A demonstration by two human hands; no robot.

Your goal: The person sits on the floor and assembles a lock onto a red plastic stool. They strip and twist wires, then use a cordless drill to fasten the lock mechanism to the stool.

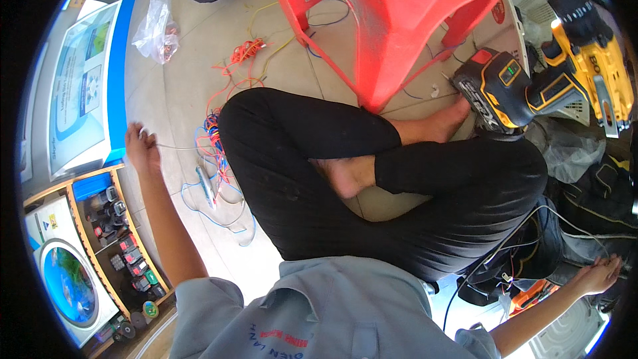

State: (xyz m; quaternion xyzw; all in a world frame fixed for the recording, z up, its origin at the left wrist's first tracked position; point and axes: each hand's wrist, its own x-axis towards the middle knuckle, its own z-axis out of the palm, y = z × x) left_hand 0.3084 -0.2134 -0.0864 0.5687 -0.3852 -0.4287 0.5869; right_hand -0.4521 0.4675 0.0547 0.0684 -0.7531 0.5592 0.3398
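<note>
My left hand (143,149), stretched out to the left, pinches a thin pale wire (178,148). This wire runs right to a tangle of red, blue and white wires (214,139) beside my knee. Far out on the right, my right hand (600,275) has its fingers closed on a thin grey cable (573,222). That cable arches up over the dark bags and dips back down toward my lap. A pen-like blue and white tool (205,186) lies on the floor among loops of blue wire.
A red plastic stool (392,20) stands ahead of my crossed legs. The yellow and black cordless drill (578,73) is by my right knee. Orange wire (246,51) and a plastic bag (158,26) lie ahead left. A wooden parts rack (100,246) stands left, black bags (598,199) right.
</note>
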